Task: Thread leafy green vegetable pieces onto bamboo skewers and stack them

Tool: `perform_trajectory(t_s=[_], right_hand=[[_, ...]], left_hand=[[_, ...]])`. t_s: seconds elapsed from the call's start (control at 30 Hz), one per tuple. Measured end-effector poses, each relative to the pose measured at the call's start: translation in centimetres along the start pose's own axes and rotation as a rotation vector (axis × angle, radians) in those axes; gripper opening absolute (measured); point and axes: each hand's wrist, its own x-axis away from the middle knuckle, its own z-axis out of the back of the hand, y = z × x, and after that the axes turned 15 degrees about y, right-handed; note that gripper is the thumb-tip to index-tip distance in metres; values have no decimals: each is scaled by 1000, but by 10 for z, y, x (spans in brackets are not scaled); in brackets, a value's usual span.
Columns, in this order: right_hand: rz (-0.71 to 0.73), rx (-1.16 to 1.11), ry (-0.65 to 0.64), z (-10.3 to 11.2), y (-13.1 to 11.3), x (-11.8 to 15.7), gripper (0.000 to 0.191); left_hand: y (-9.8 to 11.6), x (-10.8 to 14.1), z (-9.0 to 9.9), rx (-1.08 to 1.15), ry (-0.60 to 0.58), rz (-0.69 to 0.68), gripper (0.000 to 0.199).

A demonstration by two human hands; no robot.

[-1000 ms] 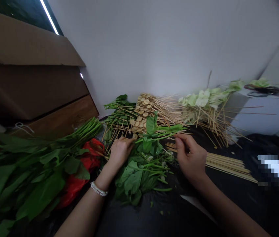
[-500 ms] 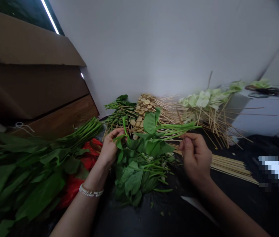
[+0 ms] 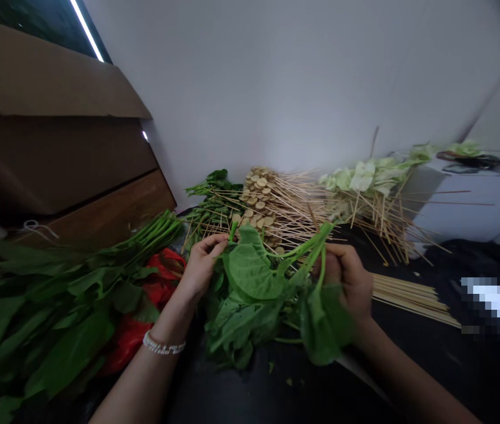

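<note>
My left hand (image 3: 203, 264), with a white beaded bracelet at the wrist, is closed in a pinch on a green leafy stem (image 3: 233, 232). To its right, my right hand (image 3: 350, 280) is closed on a thin wooden skewer (image 3: 313, 215), whose tip points up above the fingers. Stems of leafy greens (image 3: 252, 268) gather at this skewer, and their broad leaves hang between my hands and over the right fingers. Below lies a pile of loose greens (image 3: 234, 338) on a black surface, partly covered by the held leaves.
Big leafy stalks (image 3: 68, 306) lie at left by a red plastic bag (image 3: 128, 341). Against the wall are skewered potato-like slices (image 3: 258, 188) and skewered pale cabbage-like leaves (image 3: 364, 175). Bare skewers (image 3: 413, 300) lie at right. A cardboard box (image 3: 55, 153) stands back left.
The greens at my right hand have swung down, their leaves now drooping in front of the pile and the right fingers. My right hand has shifted slightly left; my left hand stays nearly in place.
</note>
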Motion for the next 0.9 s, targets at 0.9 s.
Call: perform_trajectory(t_s=[0.9], right_hand=[[595,185,-275,-18,6,24,18]], left_hand=[[-4,14,-5,-624,-202,-809,21]])
